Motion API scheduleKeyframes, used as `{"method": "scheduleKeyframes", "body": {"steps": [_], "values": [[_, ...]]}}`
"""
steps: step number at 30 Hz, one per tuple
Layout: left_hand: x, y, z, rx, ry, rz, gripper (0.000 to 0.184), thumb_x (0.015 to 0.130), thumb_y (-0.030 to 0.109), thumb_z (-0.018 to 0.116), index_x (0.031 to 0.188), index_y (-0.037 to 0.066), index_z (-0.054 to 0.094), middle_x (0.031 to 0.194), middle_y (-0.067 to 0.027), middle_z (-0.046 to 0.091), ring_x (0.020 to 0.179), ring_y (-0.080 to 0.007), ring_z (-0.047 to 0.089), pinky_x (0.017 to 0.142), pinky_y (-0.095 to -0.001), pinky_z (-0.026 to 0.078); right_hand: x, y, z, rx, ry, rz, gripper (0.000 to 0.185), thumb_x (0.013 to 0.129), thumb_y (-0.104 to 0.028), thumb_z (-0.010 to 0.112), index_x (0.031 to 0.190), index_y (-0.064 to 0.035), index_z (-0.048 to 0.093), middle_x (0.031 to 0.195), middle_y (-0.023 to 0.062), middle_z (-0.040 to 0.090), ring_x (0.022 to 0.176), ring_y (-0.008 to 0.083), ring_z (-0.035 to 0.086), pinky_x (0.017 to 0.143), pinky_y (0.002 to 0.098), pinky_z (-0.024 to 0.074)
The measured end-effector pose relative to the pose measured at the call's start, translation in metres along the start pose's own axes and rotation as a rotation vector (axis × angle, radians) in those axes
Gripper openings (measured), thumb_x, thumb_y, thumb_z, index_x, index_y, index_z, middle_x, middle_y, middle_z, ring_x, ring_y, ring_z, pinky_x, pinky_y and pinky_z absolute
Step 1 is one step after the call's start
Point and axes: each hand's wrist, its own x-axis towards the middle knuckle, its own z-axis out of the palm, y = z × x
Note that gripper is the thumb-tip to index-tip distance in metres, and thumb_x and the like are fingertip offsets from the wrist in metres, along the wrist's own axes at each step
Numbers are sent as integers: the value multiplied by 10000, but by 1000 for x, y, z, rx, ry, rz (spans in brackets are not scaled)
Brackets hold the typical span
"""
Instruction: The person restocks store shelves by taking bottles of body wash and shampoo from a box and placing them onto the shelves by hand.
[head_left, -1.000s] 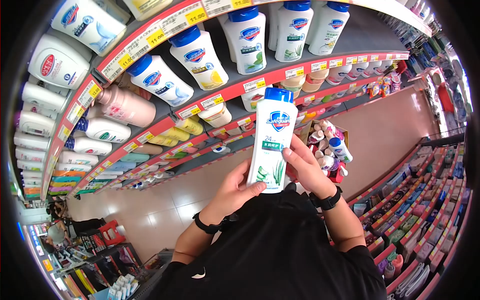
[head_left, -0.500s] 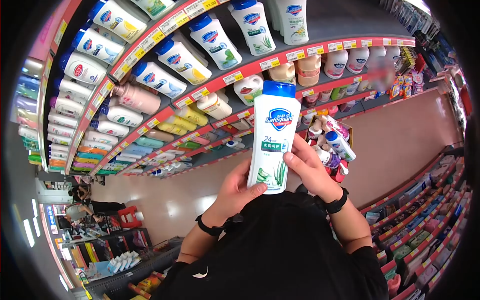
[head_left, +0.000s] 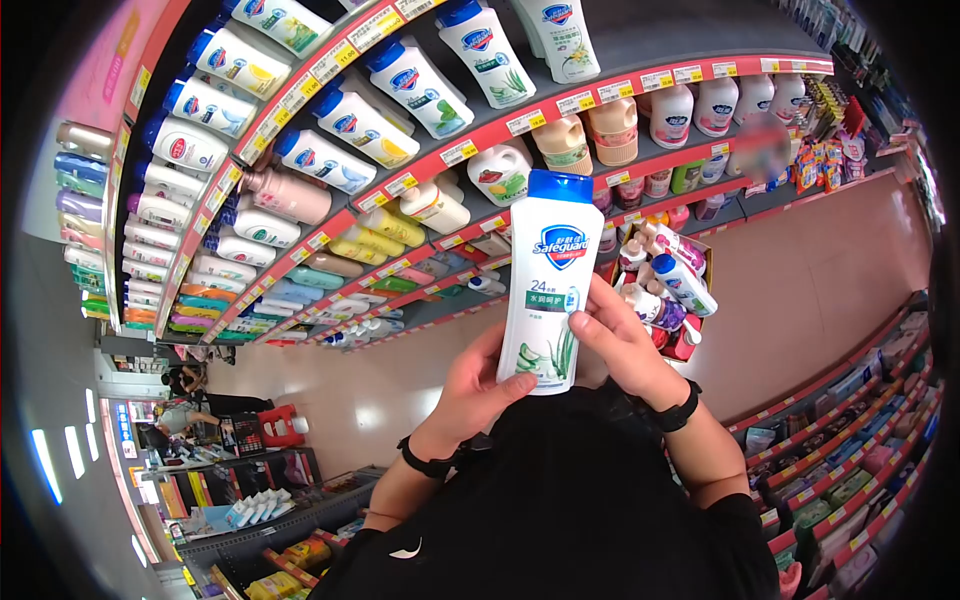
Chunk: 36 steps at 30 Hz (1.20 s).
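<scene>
A white Safeguard body wash bottle (head_left: 548, 290) with a blue cap and aloe pictures on its label is held upright before my chest. My left hand (head_left: 480, 388) grips its lower left side, thumb across the bottom front. On the other side, my right hand (head_left: 622, 335) closes round it with the thumb on the label's edge. Fingers behind the bottle are hidden. Similar Safeguard bottles (head_left: 488, 62) stand on the upper shelf ahead, one with the same aloe picture.
Long shelves with red price rails (head_left: 520, 118) curve ahead, filled with bottles. A carton (head_left: 702, 318) of mixed bottles is on the floor to the right. Shelves of packaged goods (head_left: 860, 470) line the right side. At far left are a person (head_left: 180, 415) and a red basket (head_left: 283, 425).
My view has shifted slightly, so the shelves appear moved a little. Both hands keep the same hold on the body wash bottle.
</scene>
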Motion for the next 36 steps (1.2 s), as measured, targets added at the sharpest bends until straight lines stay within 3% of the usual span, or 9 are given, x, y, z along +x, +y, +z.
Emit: {"method": "scheduleKeyframes", "body": {"steps": [7, 15, 16, 19, 21, 23, 26, 33, 36], "values": [[3, 1, -5, 53, 11, 34, 685, 965, 77, 723, 1540, -24, 366, 1439, -110, 553, 1305, -203, 566, 1103, -374, 471, 2, 3, -1, -21, 23, -2, 559, 1062, -132, 550, 1566, -1, 346, 1514, 118, 494, 1413, 221, 450, 1167, 401, 369], [2, -1, -14, 37, -2, -67, 623, 972, 70, 706, 1510, -24, 406, 1418, -97, 564, 1305, -186, 553, 1097, -367, 462, 10, 7, 2, 21, 28, 72, 539, 1071, -140, 551, 1559, -15, 359, 1468, 98, 531, 1369, 196, 486, 1153, 382, 384], [1, -4, -15, 27, 14, -58, 619, 974, 71, 704, 1510, -22, 408, 1412, -94, 568, 1286, -180, 563, 1072, -355, 475, 10, 6, 3, -57, 23, 81, 560, 1071, -241, 549, 1558, -39, 359, 1475, 76, 530, 1366, 182, 491, 1147, 376, 384], [2, -9, -19, 12, 29, -54, 614, 979, 78, 701, 1511, -17, 409, 1397, -86, 576, 1246, -167, 581, 1010, -327, 498, 13, 8, 3, -61, 18, 76, 551, 1073, -247, 549, 1551, -41, 369, 1464, 70, 535, 1354, 171, 497, 1138, 360, 390], [3, -9, -21, 12, 30, -60, 613, 982, 83, 700, 1513, -13, 410, 1389, -83, 581, 1224, -160, 590, 975, -311, 508, 15, 8, 2, -42, 18, 83, 542, 1077, -240, 542, 1550, -38, 369, 1443, 68, 550, 1332, 161, 509, 1133, 354, 393], [2, -9, -20, -4, 42, -62, 615, 988, 97, 699, 1520, -5, 407, 1368, -72, 592, 1166, -138, 605, 895, -283, 514, 16, 15, -3, -57, -17, 85, 541, 1080, -135, 536, 1570, -16, 342, 1494, 92, 512, 1395, 193, 463, 1166, 368, 365], [3, -7, -19, 1, 50, -64, 616, 987, 106, 703, 1520, 2, 412, 1341, -62, 602, 1103, -121, 609, 854, -274, 515, 16, 18, -3, -23, -20, 81, 540, 1082, -137, 533, 1571, -13, 339, 1505, 97, 502, 1415, 197, 445, 1176, 367, 352], [2, -5, -19, 43, 77, -112, 603, 986, 127, 708, 1504, -3, 429, 1300, -52, 609, 1020, -102, 599, 813, -266, 514, 15, 20, -5, -25, -16, 49, 536, 1081, -135, 534, 1566, -7, 344, 1503, 99, 505, 1418, 196, 443, 1175, 366, 354], [0, -7, -23, 69, 65, -101, 602, 988, 127, 704, 1505, -6, 427, 1314, -56, 606, 1036, -105, 602, 813, -264, 512, 15, 18, 0, -86, 13, 51, 517, 1082, -215, 534, 1533, -13, 381, 1414, 71, 572, 1318, 164, 527, 1129, 354, 397]]}}
